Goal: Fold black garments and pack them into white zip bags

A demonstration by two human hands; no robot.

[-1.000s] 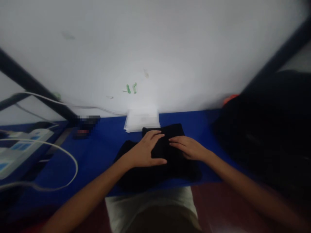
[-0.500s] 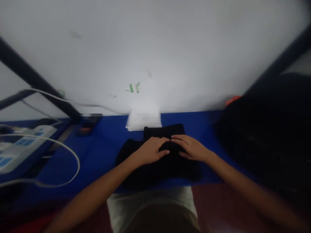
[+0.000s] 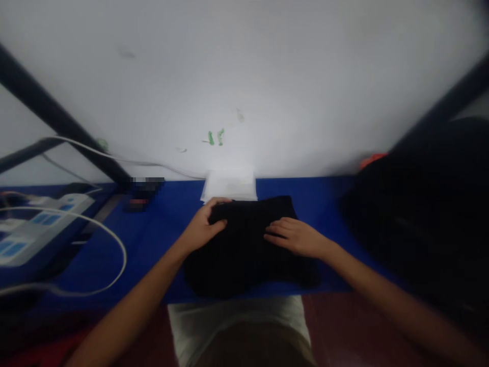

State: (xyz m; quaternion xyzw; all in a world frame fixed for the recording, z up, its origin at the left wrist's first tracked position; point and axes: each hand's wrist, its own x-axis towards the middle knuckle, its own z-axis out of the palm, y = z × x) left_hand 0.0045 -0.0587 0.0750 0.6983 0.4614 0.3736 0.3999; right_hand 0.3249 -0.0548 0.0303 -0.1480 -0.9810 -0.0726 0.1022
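Note:
A piece of black cloth (image 3: 244, 250), perhaps a garment, lies folded in front of me; its details are lost in the dark. At its upper left corner rests my left hand (image 3: 204, 224), with the fingers stretched along the far edge and the thumb apart on the fabric. My right hand (image 3: 296, 236) lies flat on the right part of the cloth, fingers extended. Just beyond the far edge sits a stack of white sheets or packets (image 3: 230, 184), partly covered by the left fingers and the cloth.
The blue table surface (image 3: 153, 244) runs along a white wall. On the left are white power strips (image 3: 57, 216) and a looping white cable (image 3: 118, 244). A pixelated dark item (image 3: 145, 193) lies near the wall. A large black mass (image 3: 416, 219) fills the right side, with something orange (image 3: 374, 159) behind it.
My left hand has moved left and away from me to the cloth's upper left corner. The cloth's left part now lies flatter and further back. My right hand has shifted only slightly.

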